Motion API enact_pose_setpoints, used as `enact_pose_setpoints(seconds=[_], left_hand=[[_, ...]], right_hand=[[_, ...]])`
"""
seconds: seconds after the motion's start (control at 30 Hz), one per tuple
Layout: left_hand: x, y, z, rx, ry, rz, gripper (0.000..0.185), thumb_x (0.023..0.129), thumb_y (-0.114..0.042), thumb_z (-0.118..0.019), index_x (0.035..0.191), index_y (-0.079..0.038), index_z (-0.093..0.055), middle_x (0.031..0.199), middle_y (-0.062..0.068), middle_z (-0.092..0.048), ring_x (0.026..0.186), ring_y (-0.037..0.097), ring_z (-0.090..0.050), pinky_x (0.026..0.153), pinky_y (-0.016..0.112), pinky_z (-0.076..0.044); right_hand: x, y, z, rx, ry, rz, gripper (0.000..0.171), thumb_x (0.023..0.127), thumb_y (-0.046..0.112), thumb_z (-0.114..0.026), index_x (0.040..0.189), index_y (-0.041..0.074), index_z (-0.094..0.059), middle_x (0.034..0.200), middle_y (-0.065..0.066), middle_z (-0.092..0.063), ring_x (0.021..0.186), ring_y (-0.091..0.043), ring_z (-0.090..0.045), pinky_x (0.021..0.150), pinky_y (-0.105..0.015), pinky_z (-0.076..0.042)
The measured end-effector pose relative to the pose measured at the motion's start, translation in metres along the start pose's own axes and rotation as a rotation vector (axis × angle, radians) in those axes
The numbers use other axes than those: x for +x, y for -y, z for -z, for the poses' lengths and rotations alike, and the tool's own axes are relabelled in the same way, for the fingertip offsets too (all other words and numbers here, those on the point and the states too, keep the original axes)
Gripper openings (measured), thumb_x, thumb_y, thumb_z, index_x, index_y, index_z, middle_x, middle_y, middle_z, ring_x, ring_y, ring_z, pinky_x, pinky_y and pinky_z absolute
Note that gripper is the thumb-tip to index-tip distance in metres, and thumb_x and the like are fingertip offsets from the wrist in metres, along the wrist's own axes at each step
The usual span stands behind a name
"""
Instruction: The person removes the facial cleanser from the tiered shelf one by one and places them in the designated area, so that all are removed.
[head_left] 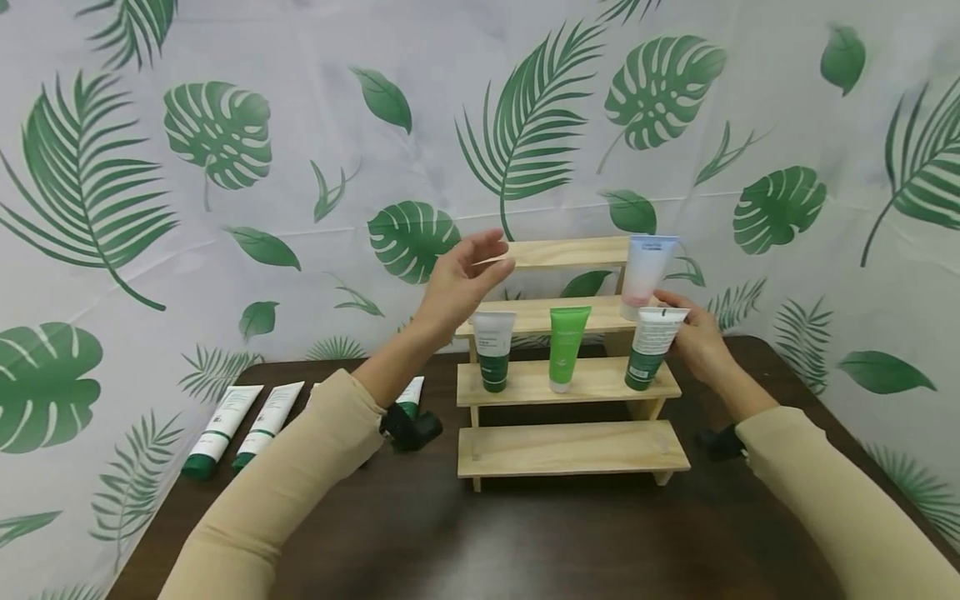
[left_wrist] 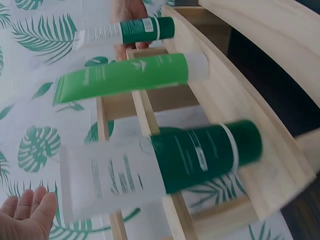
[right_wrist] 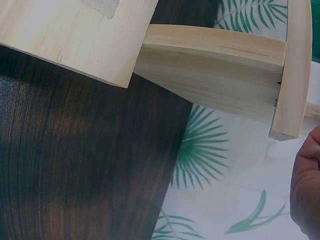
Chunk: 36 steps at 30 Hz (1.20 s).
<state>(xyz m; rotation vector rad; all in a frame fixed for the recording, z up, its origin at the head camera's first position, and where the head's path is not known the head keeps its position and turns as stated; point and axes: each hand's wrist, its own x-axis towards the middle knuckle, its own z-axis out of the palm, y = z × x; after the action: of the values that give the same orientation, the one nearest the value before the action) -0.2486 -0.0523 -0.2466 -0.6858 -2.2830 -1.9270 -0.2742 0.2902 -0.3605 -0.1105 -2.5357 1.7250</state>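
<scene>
A stepped display rack of pale wood (head_left: 570, 450) stands on a dark brown wooden table (head_left: 525, 542) before a white backdrop printed with green leaves (head_left: 225, 142). The right hand (head_left: 697, 337) grasps a white tube with a dark green cap (head_left: 651, 347), fingers curled round its upper part; the tube stands cap down at the right end of the rack's second step from the near edge. Just above and behind it, a translucent pale blue tube with a pinkish bottom (head_left: 645, 275) stands on the third step. On the second step, left of the held tube, a bright green tube (head_left: 566, 347) stands in the middle and a second white-and-dark-green tube (head_left: 494, 350) at the left end, each apart from its neighbour. The left hand (head_left: 461, 279) hovers released, fingers straight and relaxed, above that left tube and beside the top step, holding nothing. On the table's far left, two more white tubes with green caps (head_left: 240, 429) lie side by side, and another green-capped tube (head_left: 411, 396) lies partly hidden behind the left forearm in its beige sleeve (head_left: 292, 492).
</scene>
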Motion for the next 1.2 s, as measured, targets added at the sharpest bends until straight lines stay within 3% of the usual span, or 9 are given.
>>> enact_pose_setpoints(seconds=[0.2,0.4,0.7,1.0,1.2], left_hand=[[0.010,-0.007,-0.021,-0.034,0.030,0.030,0.049,0.098,-0.016,-0.060,0.145,-0.010,-0.045,0.144,0.014,-0.053,0.130,0.029,-0.054,0.110,0.042,-0.044],[0.019,-0.016,-0.039,-0.038,0.055,0.047,0.050,0.097,-0.016,-0.062,0.143,-0.010,-0.046,0.143,0.014,-0.053,0.128,0.028,-0.055,0.109,0.039,-0.046],[0.028,-0.022,-0.062,-0.039,0.100,0.061,0.050,0.096,-0.014,-0.062,0.143,-0.007,-0.045,0.143,0.015,-0.053,0.129,0.029,-0.054,0.110,0.037,-0.045],[0.038,-0.022,-0.080,-0.034,0.108,0.108,0.052,0.095,-0.014,-0.064,0.143,-0.008,-0.046,0.142,0.014,-0.053,0.130,0.029,-0.054,0.106,0.033,-0.048],[0.044,-0.022,-0.089,-0.005,0.121,0.122,0.055,0.094,-0.015,-0.066,0.145,-0.009,-0.044,0.144,0.013,-0.052,0.130,0.028,-0.054,0.105,0.033,-0.049]], right_hand=[[0.000,0.001,0.001,-0.009,-0.010,-0.013,0.059,0.105,0.036,-0.040,0.156,0.013,-0.023,0.146,-0.021,-0.041,0.093,-0.004,-0.053,0.072,-0.022,-0.051],[0.001,0.001,-0.001,-0.016,-0.012,-0.023,0.059,0.105,0.038,-0.040,0.156,0.014,-0.023,0.139,-0.016,-0.047,0.094,-0.007,-0.053,0.072,-0.022,-0.051],[0.000,0.003,-0.001,-0.007,-0.013,-0.045,0.057,0.106,0.037,-0.037,0.156,0.015,-0.022,0.150,-0.022,-0.041,0.109,-0.018,-0.051,0.080,-0.027,-0.048],[-0.001,0.005,0.001,0.004,-0.001,-0.045,0.062,0.104,0.042,-0.041,0.156,0.016,-0.022,0.142,-0.015,-0.045,0.092,-0.002,-0.055,0.074,-0.021,-0.051],[0.000,0.004,0.000,0.006,-0.008,-0.048,0.058,0.105,0.038,-0.038,0.156,0.016,-0.023,0.144,-0.017,-0.045,0.095,-0.007,-0.053,0.074,-0.022,-0.051]])
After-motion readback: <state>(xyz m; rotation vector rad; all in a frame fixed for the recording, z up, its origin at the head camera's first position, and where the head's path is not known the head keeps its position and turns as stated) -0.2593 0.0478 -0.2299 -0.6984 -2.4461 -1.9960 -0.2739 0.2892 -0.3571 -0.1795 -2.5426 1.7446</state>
